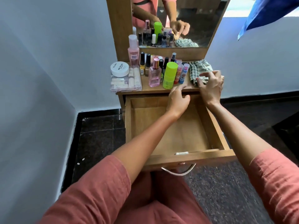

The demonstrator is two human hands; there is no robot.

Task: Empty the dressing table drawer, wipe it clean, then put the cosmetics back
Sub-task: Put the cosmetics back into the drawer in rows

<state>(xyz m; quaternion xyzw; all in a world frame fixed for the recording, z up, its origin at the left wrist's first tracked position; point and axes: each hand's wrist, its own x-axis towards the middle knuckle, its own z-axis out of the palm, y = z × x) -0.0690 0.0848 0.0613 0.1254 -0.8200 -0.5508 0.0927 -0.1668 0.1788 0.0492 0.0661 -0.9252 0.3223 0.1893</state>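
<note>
The drawer stands pulled right out, below and on the near side of where the right hand grips, and its wooden bottom is bare except for a small white object against the inside of the front wall; I cannot make out what that is. The cosmetics all stand on the tabletop, away to the left of the grip. Nearest are two lip balm sticks, then a lime-green bottle, a pink perfume bottle and a row of nail polish bottles behind. Farthest off are a tall pink bottle, a white round jar and the clear box it sits on. The labels are too small to read, and the bottles at the back half hide one another. The right hand lies on the checked cloth at the tabletop's right end, thumb and fingers bent down and pinching its near fold, the forearm stretched over the drawer's right wall. The left hand hovers just left of and below that grip, above the drawer's back edge. Its fingers are loosely curled toward the table's front lip. Only its back shows, with nothing seen in it. The mirror repeats the bottles and hands, blurred.
</note>
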